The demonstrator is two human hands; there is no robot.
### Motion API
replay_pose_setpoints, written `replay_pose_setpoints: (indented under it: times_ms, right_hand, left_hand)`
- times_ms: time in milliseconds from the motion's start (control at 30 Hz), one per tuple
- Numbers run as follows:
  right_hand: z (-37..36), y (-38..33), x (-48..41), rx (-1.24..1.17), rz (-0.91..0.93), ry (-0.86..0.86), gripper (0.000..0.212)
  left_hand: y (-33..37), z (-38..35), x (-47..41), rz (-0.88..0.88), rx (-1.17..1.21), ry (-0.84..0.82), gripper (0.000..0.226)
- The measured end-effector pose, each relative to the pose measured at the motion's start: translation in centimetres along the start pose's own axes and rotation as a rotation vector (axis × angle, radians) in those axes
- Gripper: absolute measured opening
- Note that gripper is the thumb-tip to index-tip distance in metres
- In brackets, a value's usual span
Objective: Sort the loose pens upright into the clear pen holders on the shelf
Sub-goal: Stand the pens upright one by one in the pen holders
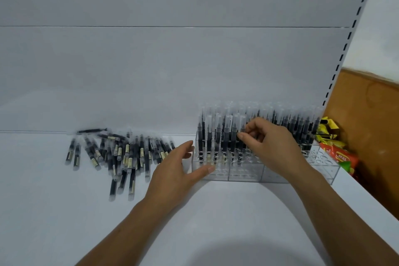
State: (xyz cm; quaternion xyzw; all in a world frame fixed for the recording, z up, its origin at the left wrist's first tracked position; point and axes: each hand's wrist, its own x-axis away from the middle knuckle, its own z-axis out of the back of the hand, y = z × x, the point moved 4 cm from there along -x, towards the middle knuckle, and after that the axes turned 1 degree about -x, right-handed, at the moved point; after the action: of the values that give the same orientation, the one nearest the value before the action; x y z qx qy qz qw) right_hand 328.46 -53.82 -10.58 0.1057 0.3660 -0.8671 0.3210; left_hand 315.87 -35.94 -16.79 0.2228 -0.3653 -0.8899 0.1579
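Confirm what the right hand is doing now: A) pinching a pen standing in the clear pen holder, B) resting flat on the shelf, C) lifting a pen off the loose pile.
A: the right hand pinches a pen upright in the clear pen holder, right of the loose pens.

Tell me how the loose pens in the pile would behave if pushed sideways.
The loose pens look round and smooth, so they would probably roll on the flat white shelf. They seem stiff and light; the overlapping ones may slide apart.
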Motion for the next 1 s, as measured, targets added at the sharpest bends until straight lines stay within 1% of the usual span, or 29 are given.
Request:
replay_pose_setpoints:
  times_ms: [67, 200, 267, 300, 333, 400, 433, 500, 567, 633, 733, 833, 900, 1000]
  right_hand:
    - [0.3, -0.3, 0.3, 0.066, -0.008, 0.010, 0.017]
    - [1.0, -1.2, 1.4, 0.177, 0.006, 0.066, 0.022]
    - [0.8, -2.8, 2.4, 0.139, 0.064, 0.081, 0.020]
    - [0.2, -4.1, 3.0, 0.097, 0.103, 0.050, 0.018]
    - [-0.7, -5.6, 3.7, 0.062, 0.150, -0.011, 0.014]
    - [-3.6, -8.7, 5.2, 0.037, 0.250, -0.199, 0.010]
    - [-5.3, -10.2, 5.9, 0.040, 0.302, -0.294, 0.018]
    - [-8.8, -12.6, 6.6, 0.063, 0.377, -0.454, 0.035]
    - [-12.2, -14.0, 6.4, 0.083, 0.388, -0.547, 0.045]
    - [-15.1, -14.6, 5.3, 0.112, 0.349, -0.559, 0.054]
    - [-18.1, -13.8, 3.3, 0.238, 0.254, -0.519, 0.062]
    - [-19.2, -12.7, 3.0, 0.257, 0.180, -0.575, 0.067]
    - [-19.3, -12.6, 3.6, 0.187, 0.234, -0.561, 0.064]
    - [-18.9, -13.2, 4.8, 0.044, 0.331, -0.520, 0.054]
  left_hand:
    - [0.1, 0.9, 0.4, -0.001, 0.031, 0.030, 0.088]
    - [-0.6, 3.9, 1.0, 0.001, 0.005, 0.097, 0.063]
    - [-1.8, 5.8, 1.3, 0.008, -0.072, 0.120, 0.052]
    - [-2.6, 6.8, 1.6, 0.022, -0.123, 0.135, 0.048]
    - [-3.6, 7.8, 1.9, 0.042, -0.172, 0.151, 0.045]
    - [-5.5, 9.5, 2.6, 0.066, -0.243, 0.183, 0.040]
    - [-6.4, 10.1, 2.8, 0.076, -0.273, 0.172, 0.042]
    - [-7.8, 10.7, 3.1, 0.092, -0.355, 0.071, 0.051]
    - [-8.6, 10.8, 3.4, 0.075, -0.421, -0.031, 0.057]
    - [-8.9, 10.8, 3.6, 0.073, -0.426, -0.081, 0.058]
    - [-9.5, 11.1, 3.9, 0.077, -0.421, -0.068, 0.056]
    - [-10.5, 11.6, 4.2, 0.099, -0.395, -0.072, 0.053]
    - [-10.6, 11.9, 4.3, 0.098, -0.347, -0.045, 0.047]
    - [-9.7, 12.7, 3.8, 0.079, -0.186, 0.098, 0.030]
